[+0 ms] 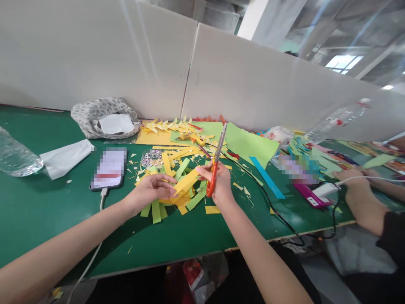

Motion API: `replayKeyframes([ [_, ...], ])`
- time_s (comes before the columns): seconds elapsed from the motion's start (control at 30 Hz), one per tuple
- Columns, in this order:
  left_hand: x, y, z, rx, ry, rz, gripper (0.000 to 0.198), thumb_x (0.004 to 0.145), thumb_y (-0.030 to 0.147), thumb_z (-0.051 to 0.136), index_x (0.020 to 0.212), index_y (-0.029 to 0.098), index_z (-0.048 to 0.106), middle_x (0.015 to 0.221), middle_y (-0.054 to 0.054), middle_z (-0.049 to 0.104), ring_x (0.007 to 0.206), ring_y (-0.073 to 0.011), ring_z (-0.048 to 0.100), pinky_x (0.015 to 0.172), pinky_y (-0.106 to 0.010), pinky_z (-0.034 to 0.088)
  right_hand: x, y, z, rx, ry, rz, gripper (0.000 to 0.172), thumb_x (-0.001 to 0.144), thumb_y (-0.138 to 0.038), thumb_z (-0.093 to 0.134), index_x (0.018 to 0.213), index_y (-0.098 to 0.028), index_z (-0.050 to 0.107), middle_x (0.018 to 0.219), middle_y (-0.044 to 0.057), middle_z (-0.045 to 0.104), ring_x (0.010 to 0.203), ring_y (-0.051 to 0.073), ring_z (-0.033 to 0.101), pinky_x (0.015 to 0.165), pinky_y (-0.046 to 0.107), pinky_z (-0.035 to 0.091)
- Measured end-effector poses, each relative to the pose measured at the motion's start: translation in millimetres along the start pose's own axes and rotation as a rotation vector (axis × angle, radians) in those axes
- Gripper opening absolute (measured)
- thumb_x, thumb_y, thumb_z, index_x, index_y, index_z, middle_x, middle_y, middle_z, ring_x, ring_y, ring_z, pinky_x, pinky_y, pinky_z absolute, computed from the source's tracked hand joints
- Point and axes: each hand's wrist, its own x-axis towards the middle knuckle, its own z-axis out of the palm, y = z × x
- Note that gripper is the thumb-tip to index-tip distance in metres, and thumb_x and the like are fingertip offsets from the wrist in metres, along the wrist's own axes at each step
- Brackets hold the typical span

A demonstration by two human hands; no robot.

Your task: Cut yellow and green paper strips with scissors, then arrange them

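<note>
My right hand (220, 183) grips orange-handled scissors (216, 158), with the blades pointing up and away from me. My left hand (152, 191) pinches a yellow paper strip (186, 182) that reaches across toward the scissors. Under and around both hands lies a heap of yellow and green paper strips (171, 198) on the green table (38, 207). Small paper scraps are scattered about the heap.
A phone (109, 169) on a white cable lies left of my hands. Farther left are a plastic bottle (15, 158) and white tissue (65, 157). A patterned pouch (101, 116), folded yellow shapes (167, 126) and green sheets (249, 145) sit behind. Another person's hand (351, 177) rests at the right.
</note>
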Motion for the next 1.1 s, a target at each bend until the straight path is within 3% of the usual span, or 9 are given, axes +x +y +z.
replayKeyframes([
  [0.2, 0.1, -0.3, -2.4, 0.056, -0.025, 0.009, 0.02, 0.066, 0.028, 0.068, 0.081, 0.016, 0.064, 0.07, -0.003, 0.068, 0.062, -0.0131, 0.064, 0.062, -0.024, 0.049, 4.1, -4.2, -5.7, 0.001, 0.008, -0.042, 0.038, 0.047, -0.021, 0.077, 0.069, -0.019, 0.046, 0.063, -0.006, 0.057, 0.056, 0.01, 0.056, 0.052, 0.024, 0.05],
  [0.33, 1.9, -1.4, -5.1, -0.024, 0.093, 0.144, 0.019, 0.069, 0.031, 0.065, 0.082, 0.017, 0.063, 0.072, -0.001, 0.065, 0.058, -0.0105, 0.061, 0.055, -0.02, 0.046, 6.8, -8.0, -9.6, 0.003, 0.014, -0.077, 0.037, 0.049, -0.024, 0.077, 0.069, -0.019, 0.045, 0.062, -0.006, 0.056, 0.056, 0.01, 0.055, 0.057, 0.026, 0.05],
  [0.47, 1.5, 0.8, -3.6, -0.038, 0.16, 0.157, 0.025, 0.075, 0.041, 0.056, 0.084, 0.018, 0.061, 0.067, 0.001, 0.061, 0.054, -0.0095, 0.057, 0.049, -0.019, 0.044, 3.9, -9.6, -7.9, 0.018, -0.043, -0.084, 0.036, 0.05, -0.024, 0.076, 0.068, -0.019, 0.044, 0.061, -0.007, 0.054, 0.056, 0.009, 0.054, 0.058, 0.026, 0.05],
  [0.6, -1.8, 2.4, 1.3, 0.141, 0.042, 0.138, 0.023, 0.071, 0.039, 0.061, 0.076, 0.017, 0.06, 0.064, 0.0, 0.059, 0.056, -0.0109, 0.056, 0.047, -0.019, 0.044, -0.7, -8.1, -3.8, 0.012, -0.11, -0.066, 0.036, 0.051, -0.02, 0.075, 0.069, -0.02, 0.044, 0.06, -0.007, 0.056, 0.057, 0.01, 0.055, 0.059, 0.027, 0.05],
  [0.7, -3.6, 0.8, 2.8, 0.248, -0.059, 0.097, 0.021, 0.07, 0.036, 0.063, 0.068, 0.016, 0.058, 0.051, 0.002, 0.056, 0.046, -0.0091, 0.052, 0.046, -0.019, 0.043, -1.7, -7.3, -3.0, -0.012, -0.134, -0.065, 0.035, 0.051, -0.019, 0.074, 0.069, -0.021, 0.044, 0.06, -0.007, 0.057, 0.057, 0.011, 0.056, 0.06, 0.029, 0.051],
  [0.83, -3.7, -2.1, 2.7, 0.258, -0.077, 0.11, 0.019, 0.07, 0.034, 0.063, 0.066, 0.017, 0.054, 0.052, 0.004, 0.055, 0.046, -0.0083, 0.051, 0.045, -0.018, 0.042, -2.0, -8.4, -4.0, -0.024, -0.159, -0.074, 0.035, 0.053, -0.019, 0.073, 0.069, -0.021, 0.043, 0.061, -0.007, 0.057, 0.058, 0.012, 0.057, 0.061, 0.03, 0.051],
  [1.1, -5.1, 1.5, 3.3, 0.278, -0.163, 0.033, 0.018, 0.064, 0.032, 0.069, 0.065, 0.015, 0.062, 0.057, 0.0, 0.062, 0.052, -0.0112, 0.057, 0.051, -0.021, 0.047, -4.7, -11.1, -1.9, -0.035, -0.187, -0.088, 0.032, 0.054, -0.016, 0.073, 0.067, -0.021, 0.044, 0.061, -0.007, 0.058, 0.056, 0.01, 0.055, 0.064, 0.029, 0.05],
])
